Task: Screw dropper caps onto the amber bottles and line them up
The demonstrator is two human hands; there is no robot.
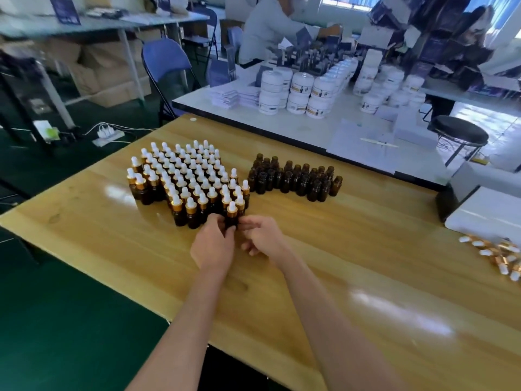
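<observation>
Wooden table (pixel 338 266), seen from the head camera. Both hands meet near the table's middle, at the front edge of the finished batch.

Left hand (pixel 214 245): fingers curled round the dark body of one bottle (pixel 231 219), which stands upright with its gold collar and white bulb showing above the fingers. Right hand (pixel 263 235): thumb and forefinger reach in and pinch the same bottle from its right side; the other fingers are tucked loosely under the palm. The base of the bottle is hidden, so I cannot tell whether it sits on the wood.

The bottle is right at the near corner of the capped bottles (pixel 183 179), a tight block of rows running away to the left. Just beside that block, to the right, stands a smaller cluster of open bottles (pixel 296 179), dark and without tops.

Loose caps (pixel 499 256) lie in a heap at the far right edge, well apart from the hands. A white box (pixel 490 215) sits behind them.

Beyond is a white table (pixel 282 122) with stacked white jars (pixel 298 91). A person (pixel 267 32) in a light top bends over its far end. There is a blue chair (pixel 165 57) to the left and a black stool (pixel 461 131) to the right.
</observation>
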